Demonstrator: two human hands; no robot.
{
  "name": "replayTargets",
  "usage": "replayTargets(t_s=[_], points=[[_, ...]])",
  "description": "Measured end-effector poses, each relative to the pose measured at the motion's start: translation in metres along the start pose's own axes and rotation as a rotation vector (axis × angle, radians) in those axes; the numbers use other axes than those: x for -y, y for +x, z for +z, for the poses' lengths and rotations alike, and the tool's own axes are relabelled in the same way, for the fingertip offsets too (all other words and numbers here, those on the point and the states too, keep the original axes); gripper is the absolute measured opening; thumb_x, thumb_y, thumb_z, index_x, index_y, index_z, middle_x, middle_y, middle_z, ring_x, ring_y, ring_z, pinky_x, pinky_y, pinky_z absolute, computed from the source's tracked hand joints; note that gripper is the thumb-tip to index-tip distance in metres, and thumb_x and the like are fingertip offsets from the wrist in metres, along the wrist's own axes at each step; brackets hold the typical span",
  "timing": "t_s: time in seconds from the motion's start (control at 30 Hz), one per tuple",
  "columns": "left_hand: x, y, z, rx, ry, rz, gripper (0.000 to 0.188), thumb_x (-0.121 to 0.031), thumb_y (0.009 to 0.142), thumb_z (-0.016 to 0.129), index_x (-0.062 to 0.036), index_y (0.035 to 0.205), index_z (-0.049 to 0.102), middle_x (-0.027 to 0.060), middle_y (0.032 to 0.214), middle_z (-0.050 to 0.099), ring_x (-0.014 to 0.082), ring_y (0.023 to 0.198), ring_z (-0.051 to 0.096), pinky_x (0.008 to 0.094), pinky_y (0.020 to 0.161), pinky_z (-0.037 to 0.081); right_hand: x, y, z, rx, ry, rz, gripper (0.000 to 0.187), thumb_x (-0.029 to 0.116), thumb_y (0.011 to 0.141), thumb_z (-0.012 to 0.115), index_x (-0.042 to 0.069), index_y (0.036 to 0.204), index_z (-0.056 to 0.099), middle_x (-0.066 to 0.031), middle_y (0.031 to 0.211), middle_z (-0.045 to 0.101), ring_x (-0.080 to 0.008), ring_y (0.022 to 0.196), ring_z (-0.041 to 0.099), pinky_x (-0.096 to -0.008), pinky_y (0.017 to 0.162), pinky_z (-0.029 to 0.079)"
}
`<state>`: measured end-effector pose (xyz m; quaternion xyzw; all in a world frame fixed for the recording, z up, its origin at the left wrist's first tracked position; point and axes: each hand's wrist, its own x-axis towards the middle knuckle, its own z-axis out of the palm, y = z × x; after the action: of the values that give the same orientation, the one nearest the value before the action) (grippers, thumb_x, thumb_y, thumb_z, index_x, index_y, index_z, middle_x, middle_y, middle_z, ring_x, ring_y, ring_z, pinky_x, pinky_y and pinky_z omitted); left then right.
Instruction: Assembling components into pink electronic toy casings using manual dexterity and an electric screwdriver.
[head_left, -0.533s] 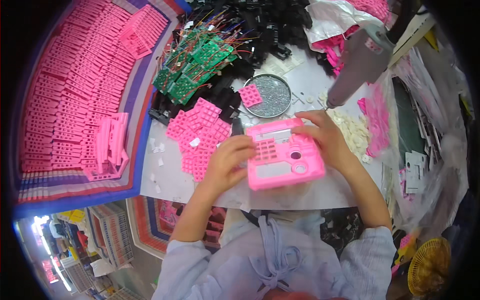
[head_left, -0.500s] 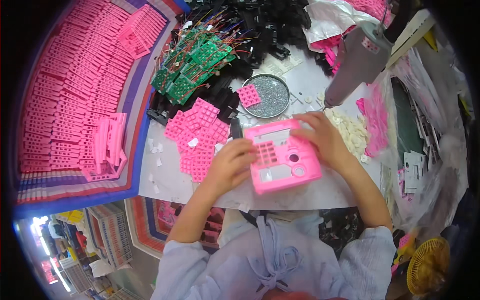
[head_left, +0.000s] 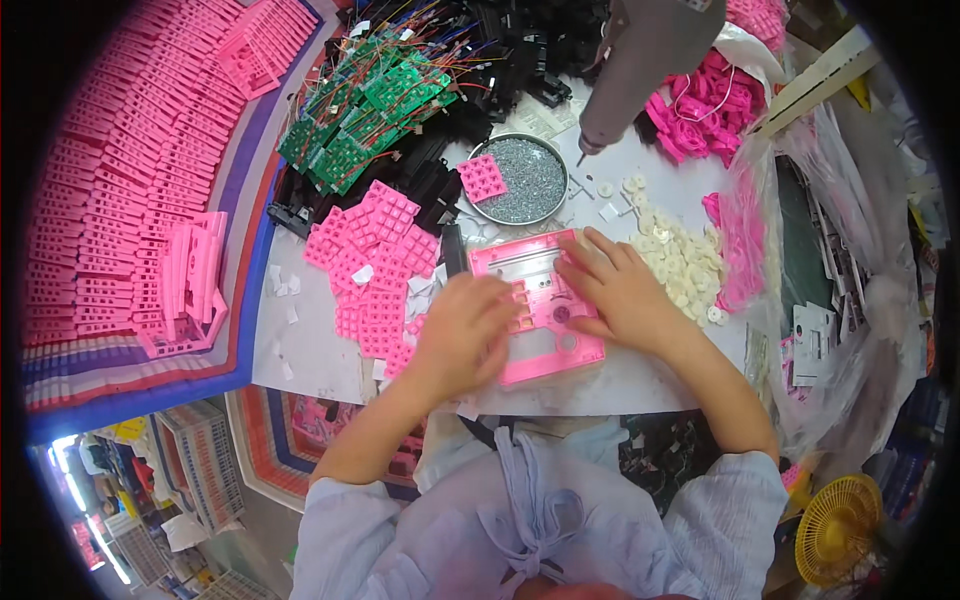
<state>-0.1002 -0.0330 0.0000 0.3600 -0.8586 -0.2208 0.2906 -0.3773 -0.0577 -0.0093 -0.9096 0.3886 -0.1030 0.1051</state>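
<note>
A pink plastic casing (head_left: 550, 368) lies on the white worktop in front of me, its hollow inner side facing up. It has a long window, a grid of small square holes and round openings. My right hand (head_left: 628, 298) holds its right side, fingers and thumb spread over the wall into the hollow. My left hand (head_left: 462, 332) is bent over the left side, by the square holes. Its fingers are smeared by motion, and whatever may be under them is hidden. Left of it lies a pile of pink button pads (head_left: 375, 265).
Beyond the casing stands a round tray of small metal screws (head_left: 520, 180), with a pink button pad on its rim. A grey electric screwdriver (head_left: 625, 85) hangs above. Green circuit boards (head_left: 370, 115), cream round parts (head_left: 680, 260) and a bin of pink casings (head_left: 120, 190) surround the worktop.
The pink casing has been turned over, from outer face up to hollow side up, and lies flat. My left hand has shifted over its left side. The surroundings have shifted slightly in view.
</note>
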Motion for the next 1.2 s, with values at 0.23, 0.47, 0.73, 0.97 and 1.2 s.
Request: replayTargets(t_s=[0.23,0.47,0.73,0.97,1.2], points=[[-0.01,-0.013,0.034,0.108,0.018,0.075,0.032,-0.018,0.08,0.074,-0.0059,0.108,0.066,0.0142,0.124,0.062,0.0335,0.118,0.059,0.0518,0.103,0.044,-0.046,0.009,-0.003,-0.272,0.253,0.2,0.039,0.024,0.083,0.072,0.007,0.118,0.067,-0.0129,0.125,0.062,-0.0357,0.119,0.054,-0.0444,0.096,0.048],[-0.008,-0.012,0.033,0.111,-0.052,0.069,0.031,-0.015,0.079,0.073,-0.0069,0.108,0.066,0.0147,0.122,0.062,0.0353,0.118,0.058,0.0511,0.102,0.045,-0.097,0.06,0.013,-0.208,-0.059,0.329,0.019,0.012,0.085,0.068,0.005,0.102,0.071,-0.0121,0.092,0.065,-0.0347,0.095,0.06,-0.0438,0.08,0.051],[-0.021,0.017,0.003,-0.026,-0.439,-0.452,0.014,-0.012,0.088,0.071,-0.0026,0.098,0.069,0.0084,0.089,0.068,0.016,0.076,0.064,0.0289,0.064,0.049,0.007,0.041,-0.048,0.03,0.74,0.267,0.018,0.01,0.088,0.067,0.003,0.103,0.059,-0.0124,0.079,0.067,-0.0246,0.071,0.067,-0.0354,0.063,0.052],[-0.017,0.031,-0.001,0.056,-0.69,-0.369,0.013,-0.013,0.091,0.07,-0.0009,0.09,0.068,0.0068,0.074,0.063,0.0143,0.061,0.058,0.0298,0.056,0.045,0.038,0.027,-0.042,-0.096,1.225,0.387,0.024,0.007,0.089,0.072,0.001,0.109,0.06,-0.0054,0.079,0.07,-0.0094,0.072,0.067,-0.0258,0.063,0.053],[-0.024,0.018,0.019,-0.108,-0.406,-0.34,0.011,-0.013,0.089,0.071,-0.0034,0.094,0.068,0.0074,0.081,0.065,0.0183,0.067,0.061,0.032,0.059,0.046,0.065,0.015,-0.013,-0.415,1.186,0.489,0.011,0.003,0.091,0.07,-0.003,0.1,0.069,-0.0069,0.084,0.071,-0.0097,0.07,0.067,-0.0243,0.061,0.054]])
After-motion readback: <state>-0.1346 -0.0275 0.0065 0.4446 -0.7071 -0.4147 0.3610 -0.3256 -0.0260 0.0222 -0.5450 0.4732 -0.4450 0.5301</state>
